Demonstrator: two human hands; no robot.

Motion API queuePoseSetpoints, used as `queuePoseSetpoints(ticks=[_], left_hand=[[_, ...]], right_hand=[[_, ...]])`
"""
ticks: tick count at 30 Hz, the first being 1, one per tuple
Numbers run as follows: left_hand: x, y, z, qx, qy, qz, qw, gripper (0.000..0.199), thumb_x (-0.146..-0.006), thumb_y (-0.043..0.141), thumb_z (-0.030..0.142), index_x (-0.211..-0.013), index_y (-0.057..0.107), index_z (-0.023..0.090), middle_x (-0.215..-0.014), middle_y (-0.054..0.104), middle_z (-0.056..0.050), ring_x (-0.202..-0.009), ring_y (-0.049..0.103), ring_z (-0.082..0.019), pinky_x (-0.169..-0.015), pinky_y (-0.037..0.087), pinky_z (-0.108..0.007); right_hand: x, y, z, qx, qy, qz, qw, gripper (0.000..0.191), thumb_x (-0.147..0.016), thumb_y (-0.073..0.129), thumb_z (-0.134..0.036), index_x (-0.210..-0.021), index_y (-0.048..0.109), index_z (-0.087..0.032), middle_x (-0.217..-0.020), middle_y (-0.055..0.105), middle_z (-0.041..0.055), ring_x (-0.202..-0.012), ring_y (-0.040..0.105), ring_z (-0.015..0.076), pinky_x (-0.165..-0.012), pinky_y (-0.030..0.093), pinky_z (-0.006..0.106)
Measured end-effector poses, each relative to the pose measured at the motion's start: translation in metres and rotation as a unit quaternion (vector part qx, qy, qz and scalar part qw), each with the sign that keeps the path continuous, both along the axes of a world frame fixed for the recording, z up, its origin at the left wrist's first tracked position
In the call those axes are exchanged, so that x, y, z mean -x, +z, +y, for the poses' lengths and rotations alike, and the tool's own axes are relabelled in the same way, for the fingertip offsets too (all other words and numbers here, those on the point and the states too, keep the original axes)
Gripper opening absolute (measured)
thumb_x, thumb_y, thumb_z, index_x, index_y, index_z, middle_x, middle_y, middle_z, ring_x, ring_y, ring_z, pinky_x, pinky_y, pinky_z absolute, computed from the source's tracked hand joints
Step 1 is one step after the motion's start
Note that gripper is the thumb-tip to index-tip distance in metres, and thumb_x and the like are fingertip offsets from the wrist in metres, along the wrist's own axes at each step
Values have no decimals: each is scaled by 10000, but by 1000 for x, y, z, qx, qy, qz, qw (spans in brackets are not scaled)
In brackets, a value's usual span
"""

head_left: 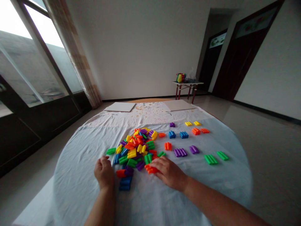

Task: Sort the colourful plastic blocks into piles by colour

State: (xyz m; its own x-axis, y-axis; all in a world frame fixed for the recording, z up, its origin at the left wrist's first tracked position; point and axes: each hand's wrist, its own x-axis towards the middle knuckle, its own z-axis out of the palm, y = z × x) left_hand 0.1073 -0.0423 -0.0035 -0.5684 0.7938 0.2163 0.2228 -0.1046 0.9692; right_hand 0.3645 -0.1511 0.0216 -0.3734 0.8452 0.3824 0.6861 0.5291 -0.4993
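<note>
**Two bare hands beside a heap of bright ridged pieces**

The right hand (166,172) reaches to the near edge of a mixed heap of ridged, plastic-looking pieces (131,153), its fingers close together and touching an orange ridged piece (150,169); whether they pinch it is unclear. Lifting that piece would likely call for a light grip clear of its neighbours. The left hand (103,171) is curled at the heap's left side; any hold is hidden.

Right of the heap, apart on the cloth-covered tabletop (82,160), lie about twelve pieces: three purple, three orange, two yellow, two blue, two green. The heap is too jumbled to count. Two flat pale boards (121,107) lie beyond.
</note>
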Motion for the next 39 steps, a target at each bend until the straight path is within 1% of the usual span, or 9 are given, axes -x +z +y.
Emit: queuePoseSetpoints(ticks=[5, 8, 12, 20, 24, 29, 34, 37, 39], left_hand=[[3, 0, 1, 6, -6, -1, 1000, 393, -813, 406, 515, -783, 579, 163, -534, 450, 32, -470, 397, -125, -445, 302, -251], [3, 0, 3, 11, -11, 0, 1000, 385, -808, 406, 506, -776, 581, 164, -517, 432, 37, -447, 380, -123, -431, 288, -250], [2, 1, 5, 26, -16, 16, 999, 371, -794, 419, 493, -763, 585, 164, -482, 408, 42, -415, 352, -123, -418, 266, -256], [-5, 10, 0, 54, -22, 137, 989, 332, -811, 395, 465, -810, 614, 215, -575, 517, 14, -529, 476, -165, -504, 339, -287], [-12, 20, -4, -3, -91, 211, 973, 370, -810, 408, 485, -942, 613, 207, -814, 626, -39, -742, 577, -210, -661, 431, -329], [-44, 48, -25, -112, -216, 259, 935, 366, -800, 467, 511, -930, 647, 220, -953, 653, -71, -934, 583, -249, -849, 445, -385], [-107, 70, -48, -24, -447, 206, 870, 405, -751, 581, 495, -1053, 659, 237, -1105, 646, -78, -1064, 563, -258, -979, 415, -409], [-126, 68, -48, 33, -509, 161, 845, 388, -714, 641, 466, -999, 691, 207, -974, 683, -91, -921, 622, -251, -863, 493, -376], [-127, 65, -42, 53, -506, 121, 853, 403, -708, 636, 494, -946, 703, 176, -859, 691, -93, -793, 641, -235, -734, 530, -341]], right_hand=[[-23, 8, 17, 99, -129, 191, 968, 322, -889, 487, -387, -1074, 633, -169, -964, 692, 86, -922, 625, 218, -822, 489, 338], [-35, 6, 20, 166, -125, 291, 934, 369, -866, 494, -473, -999, 636, -160, -874, 694, 51, -838, 637, 197, -762, 510, 311], [-45, -1, 14, 215, -108, 374, 896, 410, -827, 537, -527, -986, 634, -162, -909, 696, 50, -871, 644, 214, -802, 517, 338], [-51, -6, 12, 207, -112, 426, 873, 462, -807, 591, -506, -1146, 612, -193, -1131, 660, 75, -1086, 590, 241, -983, 439, 422], [-47, -9, 16, 190, -106, 447, 868, 471, -814, 583, -511, -1175, 609, -209, -1169, 644, 86, -1121, 571, 244, -996, 431, 429], [-42, -10, 12, 205, -85, 449, 866, 517, -801, 594, -531, -1201, 578, -204, -1062, 670, 78, -1009, 625, 226, -910, 488, 393], [-40, -6, 7, 215, -39, 470, 855, 469, -772, 628, -535, -1066, 607, -170, -945, 683, 69, -890, 649, 215, -828, 508, 371], [-42, -3, 5, 207, -38, 476, 854, 436, -766, 637, -530, -1007, 617, -168, -914, 686, 62, -858, 648, 205, -804, 505, 348], [-46, -3, 6, 205, -47, 474, 855, 429, -749, 655, -527, -982, 624, -167, -891, 688, 57, -834, 646, 202, -776, 506, 332]])
